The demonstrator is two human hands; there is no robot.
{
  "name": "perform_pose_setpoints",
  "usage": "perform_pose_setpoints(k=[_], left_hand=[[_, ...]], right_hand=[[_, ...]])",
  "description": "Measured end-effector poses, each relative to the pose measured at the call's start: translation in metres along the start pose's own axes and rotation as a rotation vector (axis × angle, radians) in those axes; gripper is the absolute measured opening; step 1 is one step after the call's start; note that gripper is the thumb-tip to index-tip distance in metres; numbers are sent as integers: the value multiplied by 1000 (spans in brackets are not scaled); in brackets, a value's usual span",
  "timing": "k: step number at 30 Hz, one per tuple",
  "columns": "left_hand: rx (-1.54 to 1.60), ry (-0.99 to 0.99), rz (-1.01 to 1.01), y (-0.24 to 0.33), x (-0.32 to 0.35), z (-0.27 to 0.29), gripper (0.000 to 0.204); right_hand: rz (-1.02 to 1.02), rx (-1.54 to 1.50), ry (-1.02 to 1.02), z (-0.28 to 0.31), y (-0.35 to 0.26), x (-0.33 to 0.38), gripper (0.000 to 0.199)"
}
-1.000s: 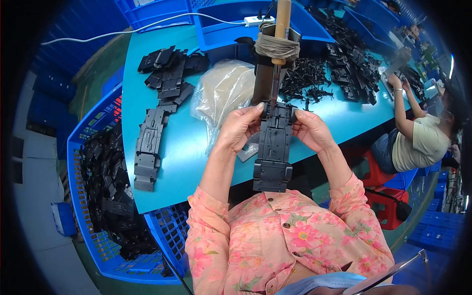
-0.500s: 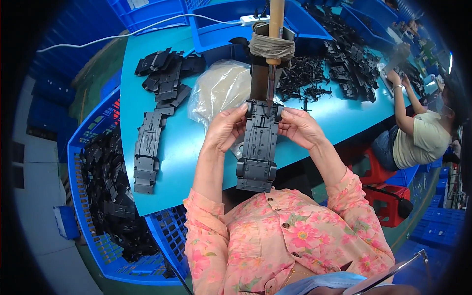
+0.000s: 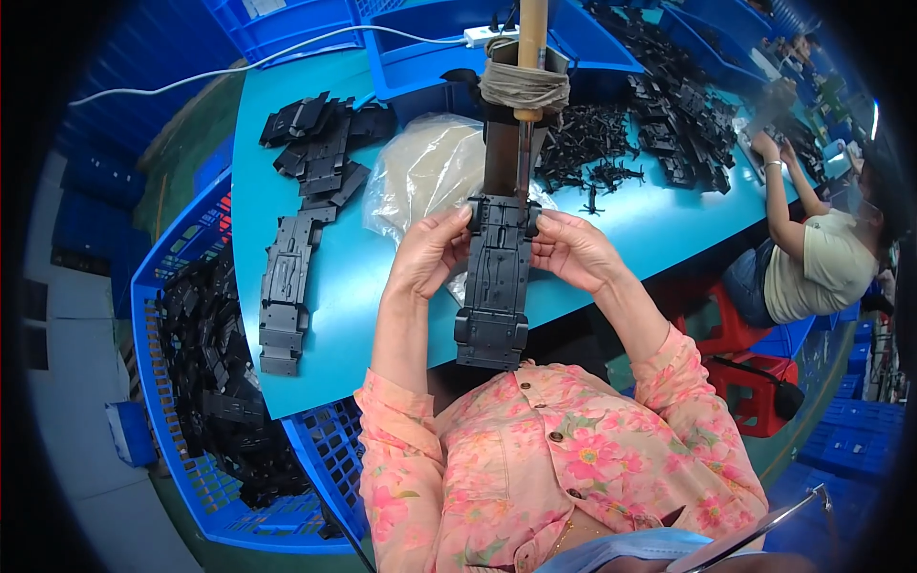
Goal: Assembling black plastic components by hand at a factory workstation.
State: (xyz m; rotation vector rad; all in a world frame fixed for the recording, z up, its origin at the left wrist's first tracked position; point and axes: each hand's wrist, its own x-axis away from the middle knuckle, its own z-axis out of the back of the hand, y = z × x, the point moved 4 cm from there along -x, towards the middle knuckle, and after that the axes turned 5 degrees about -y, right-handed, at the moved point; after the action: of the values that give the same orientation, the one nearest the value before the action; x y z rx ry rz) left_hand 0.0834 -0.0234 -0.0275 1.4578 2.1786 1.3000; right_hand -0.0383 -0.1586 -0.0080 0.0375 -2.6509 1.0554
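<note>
A long black plastic chassis plate (image 3: pixel 495 277), like a toy car's underside, is held lengthwise in front of my chest. My left hand (image 3: pixel 432 250) pinches its far left corner, and my right hand (image 3: pixel 579 248) pinches its far right corner. Pointing down at that far end is a wooden-handled tool (image 3: pixel 531 38) with a thin metal shaft, resembling a soldering iron. Grey cord or cloth (image 3: pixel 523 88) binds it to an upright stand (image 3: pixel 501 158). Whether the tip touches the plate cannot be made out. Behind my left hand lies a clear plastic bag (image 3: pixel 425 167).
Black chassis plates (image 3: pixel 287 267) line the table's left side; more are heaped (image 3: pixel 678 134) at right, beside small black parts (image 3: pixel 587 148). A blue crate (image 3: pixel 158 382) of black parts stands left. A power strip (image 3: pixel 489 36) lies behind. Another person (image 3: pixel 812 258) works at right.
The chassis plate and both my hands have shifted slightly left under the tool. My grip on the plate looks the same.
</note>
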Motion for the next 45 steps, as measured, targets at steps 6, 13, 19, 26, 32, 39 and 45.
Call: perform_pose_setpoints(k=[6,13,19,26,32,39,45], left_hand=[[-26,6,38,-11,12,-1,17],[-39,-34,21,-15,22,-3,22],[-37,-41,7,-17,25,-2,23],[-54,-26,80,-27,41,-5,23],[-250,67,59,-26,64,-24,32],[-243,72,-69,-36,75,-37,44],[-230,75,-75,-39,79,-38,43]], right_hand=[[-70,-2,1,17,14,6,21],[-68,-28,-25,21,24,13,20],[-14,21,3,17,25,16,23],[-21,73,-28,10,33,34,28],[-37,188,-16,-2,41,51,29],[-92,121,-16,-3,47,56,28],[-97,126,0,-5,47,61,34]])
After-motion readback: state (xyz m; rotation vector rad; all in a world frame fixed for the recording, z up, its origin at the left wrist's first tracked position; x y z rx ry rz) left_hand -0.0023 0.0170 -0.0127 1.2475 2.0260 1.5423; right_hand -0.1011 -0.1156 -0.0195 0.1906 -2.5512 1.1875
